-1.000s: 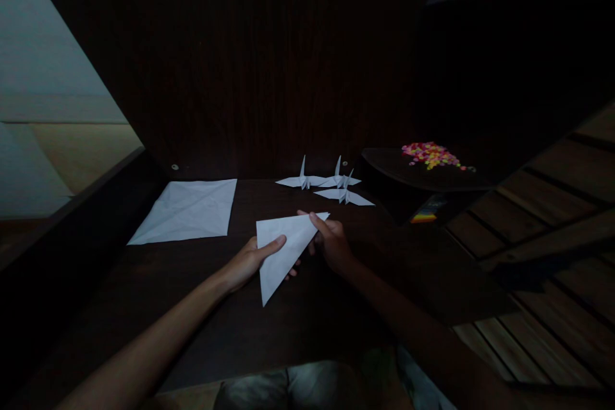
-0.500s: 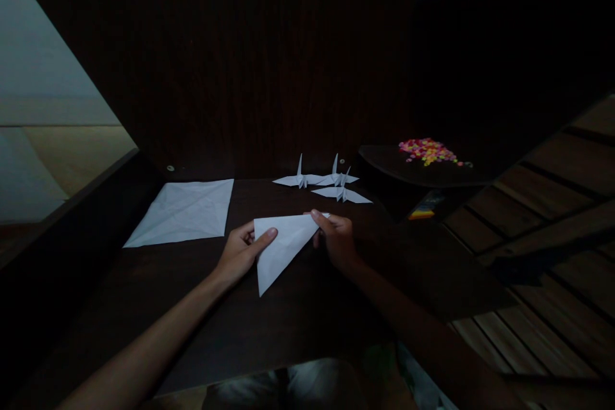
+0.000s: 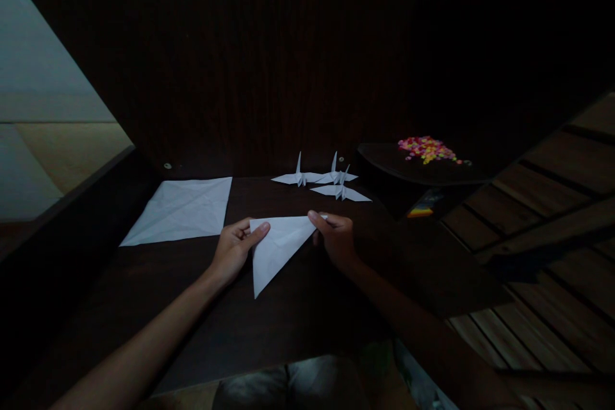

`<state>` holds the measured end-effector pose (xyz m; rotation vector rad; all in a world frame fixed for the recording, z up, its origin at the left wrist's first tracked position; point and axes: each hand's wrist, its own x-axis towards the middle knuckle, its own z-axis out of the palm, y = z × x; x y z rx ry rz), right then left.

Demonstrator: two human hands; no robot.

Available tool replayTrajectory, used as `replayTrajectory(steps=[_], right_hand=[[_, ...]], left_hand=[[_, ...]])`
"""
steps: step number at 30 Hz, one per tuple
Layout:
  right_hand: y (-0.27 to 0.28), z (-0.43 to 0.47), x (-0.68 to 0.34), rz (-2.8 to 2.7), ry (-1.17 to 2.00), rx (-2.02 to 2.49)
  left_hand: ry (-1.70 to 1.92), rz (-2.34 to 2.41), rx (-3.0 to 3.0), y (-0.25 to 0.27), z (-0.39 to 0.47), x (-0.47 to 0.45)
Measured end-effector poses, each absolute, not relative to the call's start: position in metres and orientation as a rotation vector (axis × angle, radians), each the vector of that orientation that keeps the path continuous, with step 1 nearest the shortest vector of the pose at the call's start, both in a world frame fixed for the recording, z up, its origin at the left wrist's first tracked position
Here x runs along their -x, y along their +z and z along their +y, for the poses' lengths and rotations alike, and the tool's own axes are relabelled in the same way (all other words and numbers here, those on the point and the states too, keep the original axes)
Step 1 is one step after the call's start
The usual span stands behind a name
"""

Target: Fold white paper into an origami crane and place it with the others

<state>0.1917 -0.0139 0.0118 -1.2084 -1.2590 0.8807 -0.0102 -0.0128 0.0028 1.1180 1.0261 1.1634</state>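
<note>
A white sheet of paper folded into a triangle point(image 3: 276, 245) is held between my two hands above the dark table. My left hand point(image 3: 235, 246) pinches its upper left corner, thumb lying on the front face. At the upper right point, my right hand point(image 3: 336, 237) grips the paper between thumb and fingers. The triangle's lowest tip hangs down on the left side. Behind it, three folded white paper cranes point(image 3: 340, 192) stand near the back panel. To the left lies a creased, flat sheet of white paper point(image 3: 180, 211).
A rounded dark shelf point(image 3: 379, 163) at the right bears a heap of small colourful pieces point(image 3: 427, 149). Below it is a small item with a yellow and orange edge point(image 3: 420, 212). A tall dark panel point(image 3: 269, 64) rises behind the table. Wooden slats point(image 3: 542, 224) show at the far right.
The folded paper and my left hand have shifted slightly left. Both hands keep their grip on it. The whole view has moved a little.
</note>
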Motion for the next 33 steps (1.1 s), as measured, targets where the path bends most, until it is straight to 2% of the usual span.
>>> replayTrajectory(steps=[9, 17, 26, 33], right_hand=[[0.011, -0.012, -0.195, -1.221, 0.897, 1.186], [0.0, -0.001, -0.197, -1.009, 1.067, 1.094], [0.002, -0.005, -0.192, -1.27, 1.454, 0.955], [-0.001, -0.006, -0.189, -1.264, 1.456, 0.989]], left_hand=[[1.117, 0.982, -1.086, 0.006, -0.012, 0.013], [1.065, 0.947, -0.948, 0.016, -0.016, 0.011], [1.153, 0.836, -0.996, 0.012, -0.013, 0.008], [1.14, 0.892, -1.111, 0.015, -0.014, 0.006]])
